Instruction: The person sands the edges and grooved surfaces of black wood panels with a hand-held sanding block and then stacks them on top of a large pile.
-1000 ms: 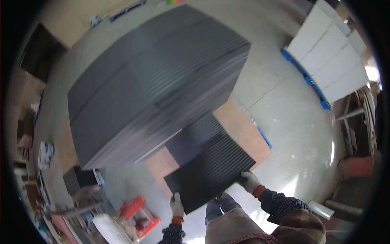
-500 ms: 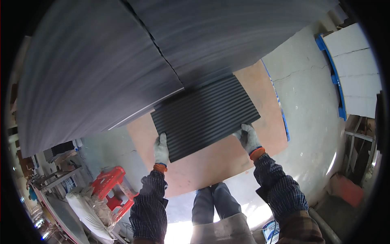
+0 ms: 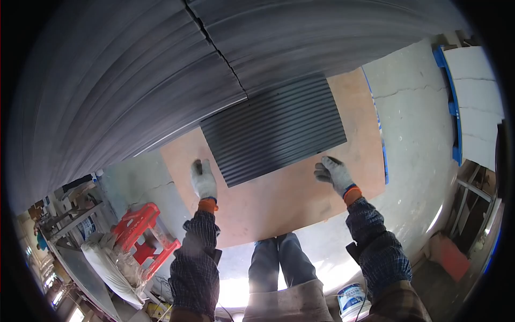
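Observation:
A dark grey ribbed panel [image 3: 279,131] lies flat on a wide tan board [image 3: 268,212]. Its far side meets a tall dark stack of panels [image 3: 145,80]. My left hand [image 3: 204,181], in a white work glove with an orange cuff, hovers beside the panel's left edge, holding nothing, with thumb and fingers apart. Just off the near right corner, my right hand [image 3: 333,174] wears a matching glove. Its fingers are loosely bent and apart, and a gap shows between them and the panel.
On the left a red plastic stool [image 3: 138,220] stands by a white sack [image 3: 107,268]. White slabs rest on a blue pallet [image 3: 455,107] at the far right. A white bucket [image 3: 353,300] sits near my legs, and a red block [image 3: 449,257] lies at the lower right.
Both hands have let go of the ribbed panel's near corners and moved outward from it. The panel lies slightly farther up the view, and the whole view has shifted a little.

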The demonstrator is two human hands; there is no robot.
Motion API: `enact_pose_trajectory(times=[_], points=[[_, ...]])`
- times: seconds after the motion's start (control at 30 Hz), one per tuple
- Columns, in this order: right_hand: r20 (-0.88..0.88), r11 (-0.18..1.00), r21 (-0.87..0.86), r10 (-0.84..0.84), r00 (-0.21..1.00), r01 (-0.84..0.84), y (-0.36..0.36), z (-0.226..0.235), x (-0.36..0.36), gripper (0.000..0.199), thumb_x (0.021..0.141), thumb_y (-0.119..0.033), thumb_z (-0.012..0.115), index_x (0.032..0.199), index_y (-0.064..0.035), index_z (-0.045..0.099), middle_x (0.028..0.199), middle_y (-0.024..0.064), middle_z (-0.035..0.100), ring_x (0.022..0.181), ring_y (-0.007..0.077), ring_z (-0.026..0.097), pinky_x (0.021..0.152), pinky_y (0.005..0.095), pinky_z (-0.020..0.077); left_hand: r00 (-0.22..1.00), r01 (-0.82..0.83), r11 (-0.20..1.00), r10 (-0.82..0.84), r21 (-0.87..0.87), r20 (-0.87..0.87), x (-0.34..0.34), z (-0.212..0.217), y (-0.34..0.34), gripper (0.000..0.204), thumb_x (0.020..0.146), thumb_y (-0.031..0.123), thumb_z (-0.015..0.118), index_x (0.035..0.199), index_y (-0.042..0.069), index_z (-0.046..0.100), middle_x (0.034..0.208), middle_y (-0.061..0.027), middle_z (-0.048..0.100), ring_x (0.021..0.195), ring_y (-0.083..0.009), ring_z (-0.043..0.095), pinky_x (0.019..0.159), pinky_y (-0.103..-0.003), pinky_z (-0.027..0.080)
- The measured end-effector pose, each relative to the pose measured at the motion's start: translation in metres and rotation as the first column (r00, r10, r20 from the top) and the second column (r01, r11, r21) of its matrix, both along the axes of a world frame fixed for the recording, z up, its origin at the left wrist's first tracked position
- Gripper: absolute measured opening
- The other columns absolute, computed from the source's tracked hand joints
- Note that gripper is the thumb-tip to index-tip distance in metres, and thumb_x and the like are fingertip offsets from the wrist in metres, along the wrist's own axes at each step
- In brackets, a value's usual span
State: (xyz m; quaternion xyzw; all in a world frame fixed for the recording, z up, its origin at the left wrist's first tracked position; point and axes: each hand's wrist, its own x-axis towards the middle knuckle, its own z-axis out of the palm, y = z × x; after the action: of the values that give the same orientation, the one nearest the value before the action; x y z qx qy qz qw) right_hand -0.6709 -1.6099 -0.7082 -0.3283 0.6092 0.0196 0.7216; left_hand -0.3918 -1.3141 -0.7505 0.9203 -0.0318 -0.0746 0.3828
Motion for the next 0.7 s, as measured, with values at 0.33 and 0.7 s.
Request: enact_pose_trajectory(times=[0.33, 0.7], points=[[0.334, 0.939, 0.186, -0.336, 0.881, 0.288, -0.005, -0.026, 0.036, 0.032, 0.1, -0.034, 0.056, 0.121, -0.0099, 0.055, 0.116, 0.0097, 0.062, 0.1, 0.028, 0.065, 0.088, 0.0463, 0.0569, 0.333, -0.92, 0.223, 0.013, -0.322, -0.943, -0.059, -0.015, -0.004, 0.037, 0.105, 0.025, 0.044, 0.126, -0.005, 0.047, 0.131, -0.0198, 0.05, 0.117, -0.0369, 0.055, 0.098, -0.057, 0.052], [-0.123, 0.873, -0.487, -0.047, 0.991, -0.018, -0.077, -0.045, 0.014, 0.061, 0.087, -0.041, 0.075, 0.133, -0.007, 0.054, 0.117, 0.002, 0.063, 0.1, 0.0131, 0.057, 0.083, 0.0271, 0.0463, 0.671, -0.123, 0.937, -0.164, -0.326, -0.723, -0.016, 0.002, -0.006, 0.046, 0.1, 0.028, 0.056, 0.138, 0.002, 0.052, 0.12, -0.0048, 0.064, 0.109, -0.0132, 0.056, 0.095, -0.026, 0.043]])
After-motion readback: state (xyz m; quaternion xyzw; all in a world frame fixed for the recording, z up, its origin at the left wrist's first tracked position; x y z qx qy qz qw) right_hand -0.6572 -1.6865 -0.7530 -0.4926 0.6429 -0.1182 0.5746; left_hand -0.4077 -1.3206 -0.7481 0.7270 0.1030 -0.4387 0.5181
